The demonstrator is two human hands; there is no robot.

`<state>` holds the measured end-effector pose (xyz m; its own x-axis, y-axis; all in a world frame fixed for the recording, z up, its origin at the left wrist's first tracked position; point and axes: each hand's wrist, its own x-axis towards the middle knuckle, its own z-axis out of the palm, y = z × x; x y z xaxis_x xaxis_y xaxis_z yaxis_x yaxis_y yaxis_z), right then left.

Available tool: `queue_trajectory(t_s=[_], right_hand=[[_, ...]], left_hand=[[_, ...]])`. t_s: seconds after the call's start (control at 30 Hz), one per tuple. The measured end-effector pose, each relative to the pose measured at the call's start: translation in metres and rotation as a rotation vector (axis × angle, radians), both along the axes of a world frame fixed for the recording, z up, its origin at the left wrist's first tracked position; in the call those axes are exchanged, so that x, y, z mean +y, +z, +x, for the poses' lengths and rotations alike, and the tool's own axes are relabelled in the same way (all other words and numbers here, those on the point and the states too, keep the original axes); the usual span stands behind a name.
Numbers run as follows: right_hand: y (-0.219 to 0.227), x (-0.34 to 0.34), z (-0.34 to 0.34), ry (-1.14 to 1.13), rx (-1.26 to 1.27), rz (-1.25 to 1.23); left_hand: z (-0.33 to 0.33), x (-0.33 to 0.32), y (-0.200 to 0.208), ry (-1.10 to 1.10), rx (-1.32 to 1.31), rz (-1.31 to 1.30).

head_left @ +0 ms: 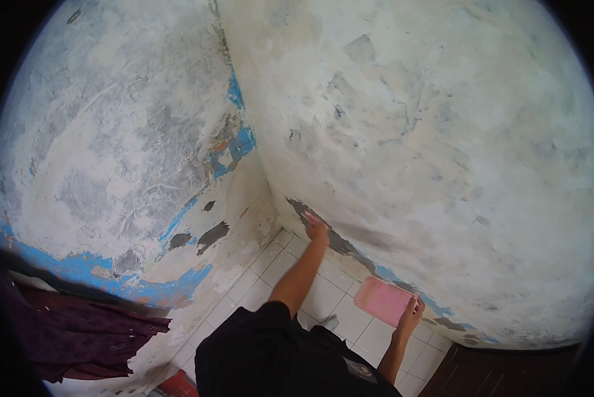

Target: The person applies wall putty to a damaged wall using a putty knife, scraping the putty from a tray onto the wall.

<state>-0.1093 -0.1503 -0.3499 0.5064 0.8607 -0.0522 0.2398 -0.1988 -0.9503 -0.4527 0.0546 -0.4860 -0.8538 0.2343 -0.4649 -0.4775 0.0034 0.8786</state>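
Observation:
My left hand (319, 233) reaches out to the foot of the right-hand wall, close to the corner. Its fingers are closed round a small pink scraper (311, 217), held against a dark bare patch (340, 243) low on that wall. Much of the scraper is hidden by the hand. In my right hand (411, 316) is a pink rectangular plastic tray (380, 299), gripped by its right end and held beside the same wall above the floor. Whether anything lies in the tray I cannot tell.
Two patchy whitish walls (403, 132) meet at a corner, with blue paint (98, 271) showing on the left one. White tiles (323, 298) cover the floor. Dark purple cloth (78, 331) hangs at left; a red object (178, 384) and dark brown panel (502, 374) are low down.

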Motion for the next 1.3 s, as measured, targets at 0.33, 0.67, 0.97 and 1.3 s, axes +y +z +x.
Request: queue_trajectory(t_s=[0.33, 0.67, 0.97, 1.3], right_hand=[[-0.039, -0.028, 0.037, -0.04, -0.07, -0.043], [-0.007, -0.024, 0.055, -0.061, -0.053, -0.008], [-0.011, -0.061, 0.014, -0.177, -0.002, 0.032], [-0.011, -0.067, 0.025, -0.222, -0.105, -0.002]], left_hand=[[0.007, 0.004, 0.091, -0.316, 0.371, 0.196], [0.019, 0.037, 0.031, -0.155, 0.16, -0.144], [0.069, -0.04, 0.041, -0.412, 0.197, 0.147], [0.096, -0.221, 0.122, -0.991, -0.298, 0.115]])
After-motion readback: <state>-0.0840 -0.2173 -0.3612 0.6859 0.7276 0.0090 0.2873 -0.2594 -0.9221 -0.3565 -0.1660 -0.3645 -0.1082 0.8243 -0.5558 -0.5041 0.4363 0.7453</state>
